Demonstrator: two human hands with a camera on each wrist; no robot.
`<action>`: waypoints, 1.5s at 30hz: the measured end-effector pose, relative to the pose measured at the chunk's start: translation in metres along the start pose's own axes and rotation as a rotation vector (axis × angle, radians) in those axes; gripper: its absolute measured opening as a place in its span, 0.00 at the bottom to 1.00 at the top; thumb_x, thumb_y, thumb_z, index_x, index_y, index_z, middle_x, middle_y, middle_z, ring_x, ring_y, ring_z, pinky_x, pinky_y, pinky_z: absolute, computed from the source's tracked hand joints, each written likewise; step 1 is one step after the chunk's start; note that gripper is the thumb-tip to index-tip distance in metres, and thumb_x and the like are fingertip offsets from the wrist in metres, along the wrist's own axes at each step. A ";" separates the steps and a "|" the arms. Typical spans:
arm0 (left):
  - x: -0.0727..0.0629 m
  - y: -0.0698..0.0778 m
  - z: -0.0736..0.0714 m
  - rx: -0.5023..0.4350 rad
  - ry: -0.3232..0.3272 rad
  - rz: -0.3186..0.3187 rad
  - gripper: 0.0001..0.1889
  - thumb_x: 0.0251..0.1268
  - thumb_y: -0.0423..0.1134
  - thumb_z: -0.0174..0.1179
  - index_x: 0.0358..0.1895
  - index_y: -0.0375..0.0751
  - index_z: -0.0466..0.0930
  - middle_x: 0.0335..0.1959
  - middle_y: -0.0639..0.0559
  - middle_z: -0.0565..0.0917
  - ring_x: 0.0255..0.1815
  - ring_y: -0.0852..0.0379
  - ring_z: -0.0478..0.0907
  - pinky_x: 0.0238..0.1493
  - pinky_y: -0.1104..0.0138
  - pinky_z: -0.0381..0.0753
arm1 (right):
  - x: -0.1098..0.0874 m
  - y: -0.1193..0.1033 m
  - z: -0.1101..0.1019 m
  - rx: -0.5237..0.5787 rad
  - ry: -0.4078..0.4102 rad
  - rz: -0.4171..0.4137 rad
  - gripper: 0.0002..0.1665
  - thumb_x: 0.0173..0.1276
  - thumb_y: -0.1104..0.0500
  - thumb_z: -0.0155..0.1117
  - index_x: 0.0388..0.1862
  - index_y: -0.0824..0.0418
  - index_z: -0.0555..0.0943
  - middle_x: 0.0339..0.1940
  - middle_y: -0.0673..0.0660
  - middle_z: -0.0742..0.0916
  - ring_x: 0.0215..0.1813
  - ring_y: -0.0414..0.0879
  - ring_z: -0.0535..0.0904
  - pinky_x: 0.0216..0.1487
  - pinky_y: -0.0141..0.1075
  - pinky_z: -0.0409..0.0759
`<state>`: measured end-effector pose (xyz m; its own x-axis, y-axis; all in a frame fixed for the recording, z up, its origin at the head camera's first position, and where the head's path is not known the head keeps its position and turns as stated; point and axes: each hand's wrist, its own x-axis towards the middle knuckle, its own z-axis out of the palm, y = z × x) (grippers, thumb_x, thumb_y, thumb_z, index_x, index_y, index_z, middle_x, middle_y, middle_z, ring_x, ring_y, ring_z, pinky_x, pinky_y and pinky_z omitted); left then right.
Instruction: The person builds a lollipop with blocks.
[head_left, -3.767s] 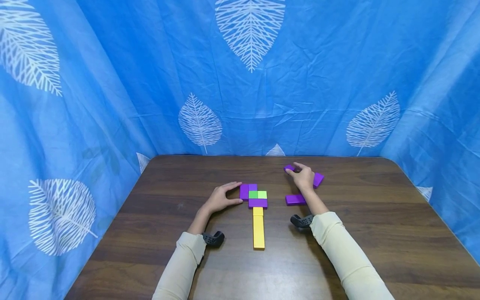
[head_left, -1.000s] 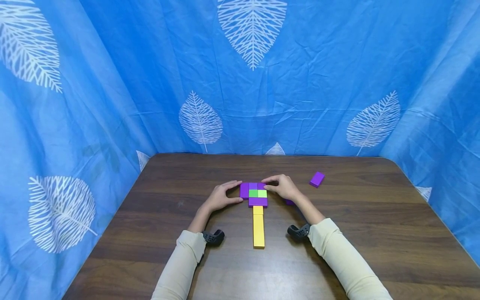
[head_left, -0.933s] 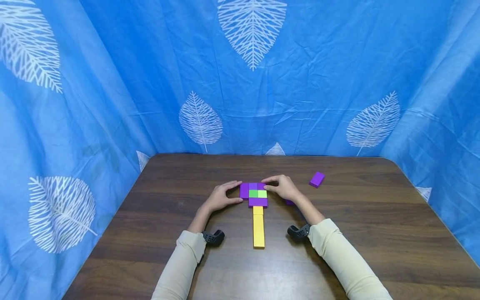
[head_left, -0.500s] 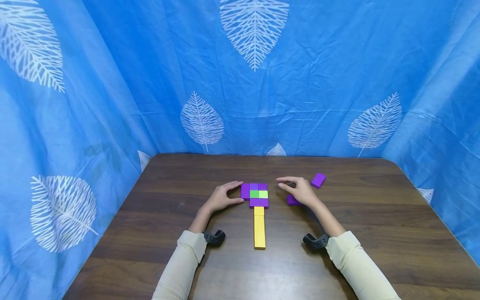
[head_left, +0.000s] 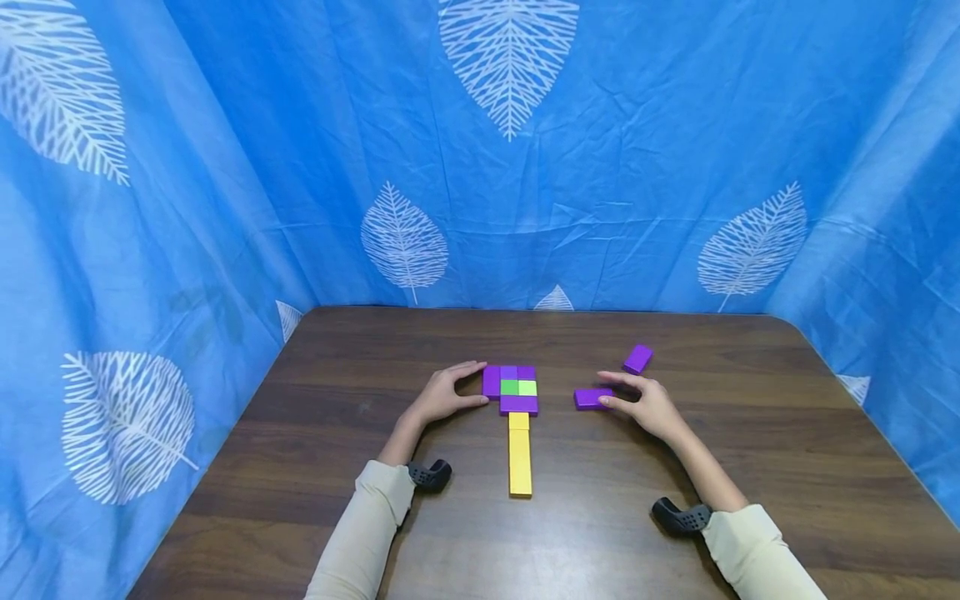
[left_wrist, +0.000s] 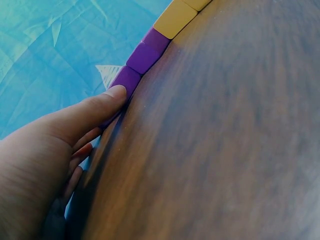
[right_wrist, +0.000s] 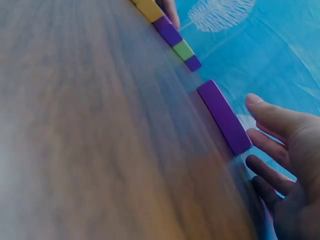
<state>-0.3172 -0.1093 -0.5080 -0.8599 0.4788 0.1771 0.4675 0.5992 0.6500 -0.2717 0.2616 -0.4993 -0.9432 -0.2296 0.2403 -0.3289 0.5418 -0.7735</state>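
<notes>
On the table, small flat blocks lie joined in a group: purple ones, a green block (head_left: 509, 387), a light green block (head_left: 527, 388), and a yellow strip (head_left: 520, 458) running towards the front. The left hand (head_left: 442, 394) holds the purple block (head_left: 491, 382) at the group's left edge, thumb at its near end and fingertip at its far end. In the left wrist view, the thumb (left_wrist: 116, 92) touches that block. The right hand (head_left: 648, 407) hovers with thumb and fingers apart at the right end of a loose purple block (head_left: 589, 399); the right wrist view shows a gap between thumb and block.
Another loose purple block (head_left: 638, 359) lies farther back, beyond the right hand. The brown wooden table (head_left: 360, 350) ends at the back against a blue curtain (head_left: 480, 167) with white leaf prints. Each wrist wears a black strap device (head_left: 678, 517).
The right hand set a small purple block at the group's top right, let go, and moved right to the loose purple block. The left hand has stayed at the group's left edge.
</notes>
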 end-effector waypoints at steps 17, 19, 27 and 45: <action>0.001 -0.001 -0.001 0.011 -0.002 -0.007 0.34 0.53 0.54 0.65 0.65 0.51 0.68 0.65 0.47 0.68 0.66 0.50 0.62 0.65 0.56 0.61 | -0.007 0.007 0.001 -0.161 0.010 -0.074 0.22 0.57 0.50 0.69 0.51 0.55 0.82 0.50 0.57 0.83 0.56 0.58 0.72 0.56 0.56 0.64; 0.001 -0.001 -0.001 0.010 -0.004 -0.006 0.34 0.53 0.54 0.65 0.65 0.50 0.68 0.65 0.47 0.68 0.66 0.49 0.62 0.65 0.55 0.61 | -0.007 0.007 0.001 -0.160 0.027 -0.079 0.22 0.57 0.50 0.69 0.50 0.55 0.82 0.49 0.57 0.84 0.56 0.58 0.73 0.56 0.56 0.65; 0.001 -0.001 -0.003 0.008 -0.012 0.008 0.35 0.54 0.55 0.64 0.65 0.48 0.68 0.65 0.45 0.67 0.66 0.48 0.62 0.65 0.54 0.60 | -0.003 0.008 0.008 -0.104 0.121 -0.061 0.20 0.56 0.50 0.70 0.48 0.52 0.83 0.46 0.54 0.85 0.53 0.54 0.76 0.53 0.50 0.71; -0.001 0.000 -0.002 0.043 -0.020 -0.009 0.35 0.55 0.56 0.63 0.66 0.50 0.67 0.65 0.47 0.67 0.67 0.50 0.61 0.65 0.55 0.60 | 0.068 -0.015 0.048 0.172 0.158 0.007 0.22 0.56 0.53 0.70 0.48 0.61 0.82 0.45 0.60 0.84 0.45 0.51 0.80 0.42 0.30 0.77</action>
<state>-0.3170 -0.1109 -0.5072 -0.8602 0.4854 0.1563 0.4683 0.6306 0.6189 -0.3288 0.1994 -0.4992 -0.9456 -0.0894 0.3128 -0.3220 0.3944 -0.8607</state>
